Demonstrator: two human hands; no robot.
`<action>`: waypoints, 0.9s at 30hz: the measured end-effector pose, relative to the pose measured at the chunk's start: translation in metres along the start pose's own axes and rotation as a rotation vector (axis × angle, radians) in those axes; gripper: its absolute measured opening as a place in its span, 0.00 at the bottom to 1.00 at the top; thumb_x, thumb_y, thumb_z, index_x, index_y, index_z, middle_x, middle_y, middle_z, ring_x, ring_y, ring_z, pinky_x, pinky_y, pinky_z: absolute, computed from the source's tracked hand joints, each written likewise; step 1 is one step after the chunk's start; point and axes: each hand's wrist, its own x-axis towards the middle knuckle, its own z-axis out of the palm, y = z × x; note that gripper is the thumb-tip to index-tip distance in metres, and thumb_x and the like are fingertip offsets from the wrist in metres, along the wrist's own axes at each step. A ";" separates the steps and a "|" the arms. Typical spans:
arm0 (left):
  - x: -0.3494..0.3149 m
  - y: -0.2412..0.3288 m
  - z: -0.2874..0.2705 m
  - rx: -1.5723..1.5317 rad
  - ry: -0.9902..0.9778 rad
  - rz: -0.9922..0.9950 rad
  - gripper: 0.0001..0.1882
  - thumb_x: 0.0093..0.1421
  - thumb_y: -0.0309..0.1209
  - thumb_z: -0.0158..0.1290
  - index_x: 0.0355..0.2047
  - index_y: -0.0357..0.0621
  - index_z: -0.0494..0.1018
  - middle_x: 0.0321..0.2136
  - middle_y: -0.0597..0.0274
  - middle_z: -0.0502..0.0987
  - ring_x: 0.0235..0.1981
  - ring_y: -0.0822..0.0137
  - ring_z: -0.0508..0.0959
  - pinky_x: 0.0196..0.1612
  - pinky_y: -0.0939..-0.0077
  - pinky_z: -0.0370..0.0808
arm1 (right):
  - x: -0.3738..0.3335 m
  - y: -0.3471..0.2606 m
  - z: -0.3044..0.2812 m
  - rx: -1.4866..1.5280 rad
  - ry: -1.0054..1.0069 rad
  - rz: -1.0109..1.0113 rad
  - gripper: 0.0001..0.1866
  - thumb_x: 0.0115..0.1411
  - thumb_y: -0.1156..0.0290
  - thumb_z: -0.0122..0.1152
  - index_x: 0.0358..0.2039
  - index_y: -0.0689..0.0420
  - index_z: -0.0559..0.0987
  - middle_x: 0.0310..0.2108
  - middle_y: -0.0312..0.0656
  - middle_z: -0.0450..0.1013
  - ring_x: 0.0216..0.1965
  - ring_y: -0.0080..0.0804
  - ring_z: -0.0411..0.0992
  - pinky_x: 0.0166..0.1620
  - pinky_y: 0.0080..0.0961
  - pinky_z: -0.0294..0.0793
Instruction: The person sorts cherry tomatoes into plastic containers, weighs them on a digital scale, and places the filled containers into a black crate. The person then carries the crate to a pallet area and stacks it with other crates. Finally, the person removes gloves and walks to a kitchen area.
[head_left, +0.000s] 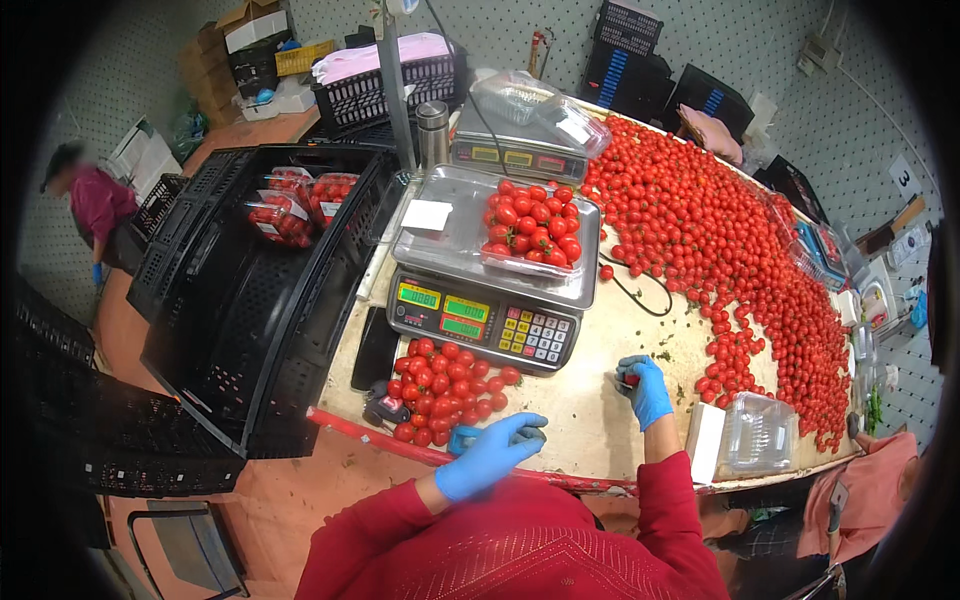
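Note:
My left hand, in a blue glove with dark fingertips, hovers at the table's near edge. Its fingers are stretched out and hold nothing. Beside it, a blue object, partly hidden, lies against a loose pile of red cherry tomatoes. Over the tabletop to the right, my gloved right hand has its fingers closed; a small red bit, looking like a cherry tomato, shows between them. A clear punnet of cherry tomatoes sits on the steel pan of a digital scale, whose display is lit.
A large heap of cherry tomatoes covers the table's right side. An open clear punnet and a white box stand near the front edge. Left, a black crate holds filled punnets. Other people appear at both sides.

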 end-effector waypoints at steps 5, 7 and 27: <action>0.005 -0.001 -0.002 -0.014 -0.009 -0.002 0.20 0.61 0.29 0.51 0.53 0.38 0.65 0.39 0.61 0.75 0.36 0.76 0.75 0.34 0.84 0.73 | -0.019 -0.066 0.061 -0.255 -0.120 -0.482 0.06 0.49 0.77 0.59 0.30 0.57 0.78 0.29 0.33 0.73 0.29 0.18 0.68 0.33 0.16 0.68; 0.006 -0.001 -0.003 -0.019 -0.007 0.005 0.20 0.61 0.29 0.51 0.53 0.37 0.65 0.39 0.61 0.74 0.35 0.76 0.75 0.33 0.84 0.72 | -0.024 -0.097 0.100 -0.427 -0.070 -0.773 0.06 0.48 0.76 0.63 0.29 0.61 0.77 0.26 0.35 0.72 0.27 0.20 0.67 0.32 0.19 0.68; -0.009 -0.006 -0.029 -0.237 0.080 -0.070 0.21 0.60 0.26 0.51 0.54 0.36 0.64 0.40 0.59 0.73 0.38 0.74 0.74 0.41 0.80 0.75 | -0.010 -0.152 0.228 -1.141 -0.142 -1.048 0.09 0.48 0.70 0.61 0.31 0.56 0.75 0.31 0.45 0.73 0.34 0.44 0.73 0.37 0.35 0.72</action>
